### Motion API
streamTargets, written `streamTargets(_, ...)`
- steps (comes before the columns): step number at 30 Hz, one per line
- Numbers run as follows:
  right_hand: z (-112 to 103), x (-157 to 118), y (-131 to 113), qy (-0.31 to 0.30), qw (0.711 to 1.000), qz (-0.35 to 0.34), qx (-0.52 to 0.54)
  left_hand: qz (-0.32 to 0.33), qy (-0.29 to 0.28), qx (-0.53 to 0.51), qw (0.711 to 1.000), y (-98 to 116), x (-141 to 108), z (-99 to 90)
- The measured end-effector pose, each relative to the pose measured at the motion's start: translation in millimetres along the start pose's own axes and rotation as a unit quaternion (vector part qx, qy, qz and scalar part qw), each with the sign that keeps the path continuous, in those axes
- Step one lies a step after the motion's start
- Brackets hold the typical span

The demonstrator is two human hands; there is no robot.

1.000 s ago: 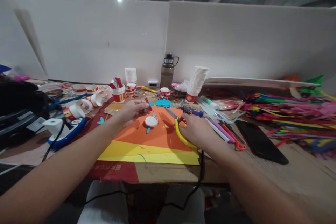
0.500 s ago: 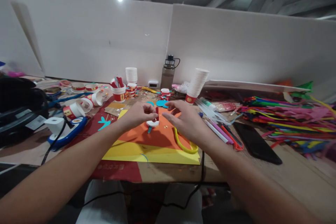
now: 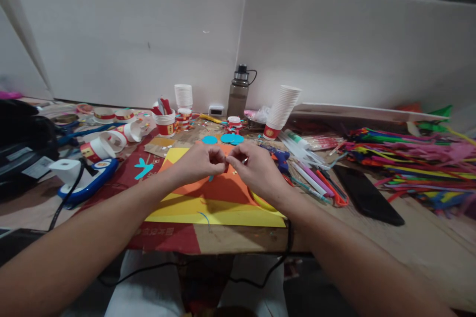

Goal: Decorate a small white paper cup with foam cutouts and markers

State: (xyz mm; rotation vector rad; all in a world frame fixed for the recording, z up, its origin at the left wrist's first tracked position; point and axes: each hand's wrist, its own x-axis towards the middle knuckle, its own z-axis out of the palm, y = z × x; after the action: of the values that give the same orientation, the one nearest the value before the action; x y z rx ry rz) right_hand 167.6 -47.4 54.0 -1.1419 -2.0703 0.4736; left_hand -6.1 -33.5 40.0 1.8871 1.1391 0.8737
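Note:
My left hand and my right hand meet fingertip to fingertip above an orange sheet. Both are closed in a pinch on a small dark red paper piece, mostly hidden by the fingers. A bit of blue paper pokes out below my left fingers. Yellow paper lies under the orange sheet. Just beyond the hands are blue paper discs. A yellow loop lies partly under my right wrist, and a blue paper cutout rests to the left.
Stacked paper cups and a water bottle stand at the back. On the right lie a black phone, pens and colourful pipe cleaners. A blue-and-white power strip sits left; a cable hangs over the front edge.
My right hand has moved in to my left and its fingers have closed at the red piece. The view has tipped down; the white ring under my left hand is now hidden.

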Motion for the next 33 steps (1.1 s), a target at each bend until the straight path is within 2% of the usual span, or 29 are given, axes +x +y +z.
streamTargets(5, -2.9, 1.4, 10.6, 0.015, 0.993, 0.015, 0.112, -0.002, -0.045, -0.094, 0.995, -1.3, 1.1, -2.0)
streamTargets(9, -2.4, 2.1, 14.9, 0.016, 0.978, 0.052, 0.2, 0.022, -0.041, -0.134, 0.99, -5.3, 3.5, 0.4)
streamTargets(12, 0.0, 1.0, 13.9, 0.013, 0.969, 0.051, 0.24, 0.009, -0.031, -0.176, 0.984, -10.5, 5.3, 3.6)
streamTargets(18, 2.8, -0.6, 10.7, 0.033, 0.977, 0.041, 0.204, -0.04, -0.027, -0.227, 0.973, -12.5, 5.5, 5.0)
streamTargets(29, 8.7, 0.1, 14.4, 0.022, 0.983, 0.035, 0.179, -0.055, -0.018, -0.211, 0.976, -10.3, 5.9, 2.0)
streamTargets(31, 5.2, 0.9, 15.7, 0.012, 0.988, 0.021, 0.151, -0.061, -0.021, -0.214, 0.975, -12.5, 7.3, 0.3)
streamTargets(33, -3.8, 0.7, 15.8, 0.005, 0.997, 0.018, 0.07, -0.07, -0.016, -0.219, 0.973, -16.4, 9.3, -2.1)
